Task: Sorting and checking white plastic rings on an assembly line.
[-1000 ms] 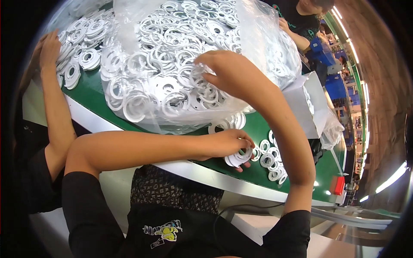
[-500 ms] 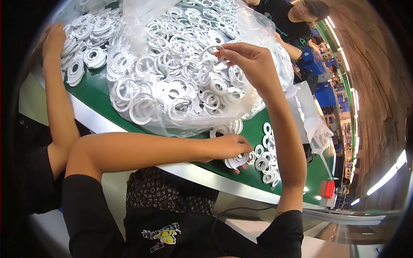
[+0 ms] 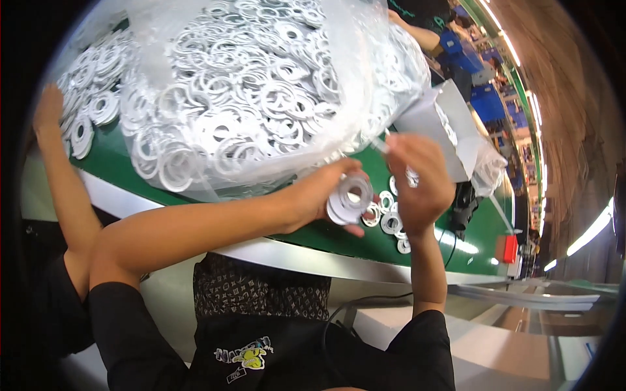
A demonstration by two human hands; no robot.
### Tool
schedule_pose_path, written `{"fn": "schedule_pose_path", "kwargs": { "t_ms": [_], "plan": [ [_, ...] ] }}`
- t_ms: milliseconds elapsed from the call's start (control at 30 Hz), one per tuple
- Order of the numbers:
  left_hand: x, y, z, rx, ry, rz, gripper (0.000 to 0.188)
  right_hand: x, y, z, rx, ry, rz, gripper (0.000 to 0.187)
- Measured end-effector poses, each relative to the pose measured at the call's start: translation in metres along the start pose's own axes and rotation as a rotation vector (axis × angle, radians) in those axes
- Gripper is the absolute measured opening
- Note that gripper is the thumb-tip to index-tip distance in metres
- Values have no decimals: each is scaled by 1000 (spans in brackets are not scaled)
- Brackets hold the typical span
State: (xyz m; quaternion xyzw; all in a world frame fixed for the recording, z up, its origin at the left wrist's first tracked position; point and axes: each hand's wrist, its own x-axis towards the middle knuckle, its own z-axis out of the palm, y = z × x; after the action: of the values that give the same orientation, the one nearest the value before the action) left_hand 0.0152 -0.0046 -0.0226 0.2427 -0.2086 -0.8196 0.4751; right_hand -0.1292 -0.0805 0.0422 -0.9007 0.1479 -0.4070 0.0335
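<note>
White discs [image 3: 338,214] lie stacked in the left hand [image 3: 319,188] in the head view, above the tabletop [image 3: 329,240], round faces tilted toward the camera. Left fingers curl partly open around the stack. The right hand [image 3: 424,182] pinches a thin white piece [image 3: 380,144], blurred, its long axis slanting down rightward. Small rings [image 3: 391,223] and a filled plastic bag [image 3: 352,72] cover parts of the green surface; a carton [image 3: 456,111] stands right, lit lamps [image 3: 501,32] beyond.

Glossy plastic bag [image 3: 349,45], smooth rings [image 3: 338,212]
</note>
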Motion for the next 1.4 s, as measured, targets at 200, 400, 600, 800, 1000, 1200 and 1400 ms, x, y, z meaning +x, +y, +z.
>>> {"fn": "schedule_pose_path", "kwargs": {
  "t_ms": [200,400,600,800,1000,1200,1400],
  "plan": [
    [6,16,-2,-62,83,79,48,-59,5,-8,-270,-139,-375,26],
    [4,10,-1,5,128,41,40,-64,11,-4,-172,-113,-287,27],
    [5,10,-2,116,141,27,44,-74,17,3,-138,-67,-288,24],
    [5,7,0,247,168,77,36,-73,16,4,-47,-137,-268,25],
    [-2,3,-1,530,37,63,36,-70,7,2,276,-44,397,29],
    [-5,2,5,661,88,115,37,-71,13,-1,628,-121,565,20],
    [-7,6,7,816,103,157,33,-71,14,-4,672,-179,642,19]
  ]
}}
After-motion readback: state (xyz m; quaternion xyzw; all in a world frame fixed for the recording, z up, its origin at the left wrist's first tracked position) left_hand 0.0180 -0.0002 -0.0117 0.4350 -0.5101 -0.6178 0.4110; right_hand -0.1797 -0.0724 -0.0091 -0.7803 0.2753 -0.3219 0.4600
